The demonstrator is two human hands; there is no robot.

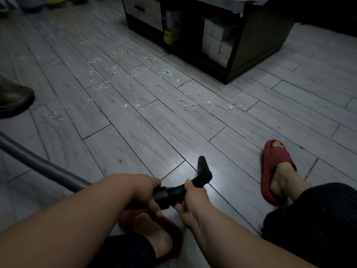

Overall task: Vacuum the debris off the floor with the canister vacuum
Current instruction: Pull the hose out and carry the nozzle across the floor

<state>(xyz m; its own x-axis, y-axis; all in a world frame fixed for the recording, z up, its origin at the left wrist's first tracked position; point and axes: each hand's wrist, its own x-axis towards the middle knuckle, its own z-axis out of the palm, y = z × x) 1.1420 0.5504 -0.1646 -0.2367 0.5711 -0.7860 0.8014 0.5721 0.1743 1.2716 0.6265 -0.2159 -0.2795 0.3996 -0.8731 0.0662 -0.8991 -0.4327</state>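
From where I sit I see both hands low in the frame, meeting on the end of the vacuum line; my left hand (146, 194) has its fingers curled round the black cuff (161, 197), clamped on it, and my right hand (188, 200) grips the bent black nozzle (202, 169) just past the ribbed collar, thumb on top and fingers wrapped beneath. The nozzle's narrow tip points away from me over a bright patch of the floor (154, 132); whether it touches the boards I cannot tell. The grey ribbed hose (44, 165) runs from the left edge down to the left forearm and passes behind it.

The debris (116, 68) - pale flecks and small scraps - lies scattered across the grey planks well ahead of the nozzle, thickest toward the upper left and thinning into a loose line toward the middle right; none of it is near the tip.

One red slipper (274, 171) sits on the right foot, out to the right of the nozzle; the other red slipper (173, 235) shows under the hands, partly hidden by the left forearm. A dark cabinet (260, 41) stands at the top of the frame, with white boxes (216, 41) stacked in its open side; a brown shoe (13, 97) pokes in at the left edge - well apart from the hands.
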